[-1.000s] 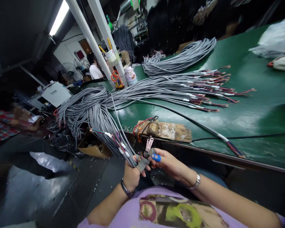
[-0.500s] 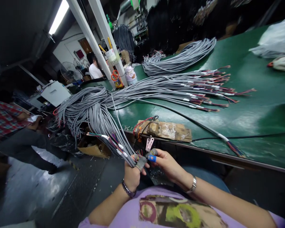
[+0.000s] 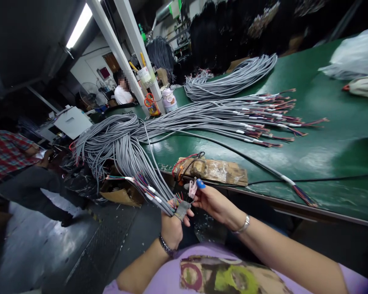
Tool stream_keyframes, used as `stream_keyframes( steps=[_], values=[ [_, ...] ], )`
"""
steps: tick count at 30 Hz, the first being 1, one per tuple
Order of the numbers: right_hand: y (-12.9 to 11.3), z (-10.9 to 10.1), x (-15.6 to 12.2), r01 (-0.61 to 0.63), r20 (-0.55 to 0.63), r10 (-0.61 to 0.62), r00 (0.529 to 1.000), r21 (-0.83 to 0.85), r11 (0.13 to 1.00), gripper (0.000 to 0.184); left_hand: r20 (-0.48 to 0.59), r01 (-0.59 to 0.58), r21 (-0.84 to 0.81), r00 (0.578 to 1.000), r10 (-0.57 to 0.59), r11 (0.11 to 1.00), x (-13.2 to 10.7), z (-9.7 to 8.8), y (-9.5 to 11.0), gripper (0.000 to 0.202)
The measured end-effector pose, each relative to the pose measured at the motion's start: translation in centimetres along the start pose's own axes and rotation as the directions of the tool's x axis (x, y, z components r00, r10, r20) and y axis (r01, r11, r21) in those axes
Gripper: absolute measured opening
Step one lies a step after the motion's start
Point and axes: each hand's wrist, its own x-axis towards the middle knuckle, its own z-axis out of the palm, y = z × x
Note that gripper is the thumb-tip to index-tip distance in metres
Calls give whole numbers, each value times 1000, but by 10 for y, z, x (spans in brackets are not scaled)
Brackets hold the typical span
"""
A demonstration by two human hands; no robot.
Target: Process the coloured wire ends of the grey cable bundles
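My left hand (image 3: pixel 172 228) is closed around a bundle of grey cables (image 3: pixel 168 207), with a dark grey strip (image 3: pixel 182 210) across its fingers. Short coloured wire ends (image 3: pixel 179 197) stick up beside the strip. White-banded cable ends (image 3: pixel 153 194) with bare coloured wires lie along the bundle, pointing up and left. My right hand (image 3: pixel 211 203), blue wrap on its raised thumb, pinches at a small pink clothespin (image 3: pixel 192 189) by the bench edge. Its other fingers curl underneath, partly hidden, close to the strip.
On the green bench (image 3: pixel 334 155) lie more grey cables (image 3: pixel 202 112), a coil (image 3: pixel 233 79), a wooden block (image 3: pixel 223 170) with wires, and a plastic bag (image 3: pixel 357 53). A cardboard box (image 3: pixel 121 195) sits below. A person in a checked shirt (image 3: pixel 9 151) stands left; another sits behind.
My right hand has moved up from the grey strip to the pink clothespin, its blue-wrapped thumb now raised. My left hand keeps its hold on the cables, whose loose ends have shifted slightly left.
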Motion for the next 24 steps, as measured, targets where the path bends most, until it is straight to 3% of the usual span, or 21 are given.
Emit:
stream_keyframes(
  steps=[9, 16, 20, 24],
  values=[
    [10, 1, 6, 83, 36, -86, 996, 79, 993, 39, 19, 2, 123, 1000, -4, 992, 4, 5, -5, 27],
    [11, -2, 2, 27, 61, -31, 998, 79, 997, 41, 43, 11, 106, 999, -16, 994, 3, 2, -5, 28],
    [13, -14, -10, -22, 93, 24, 995, -19, 1000, 45, 44, 16, 104, 999, -21, 994, 0, -3, -6, 30],
    [13, -12, -23, 47, 123, -20, 992, -227, 973, 37, 72, 6, 149, 997, -16, 989, -4, -9, -8, 31]
  ],
)
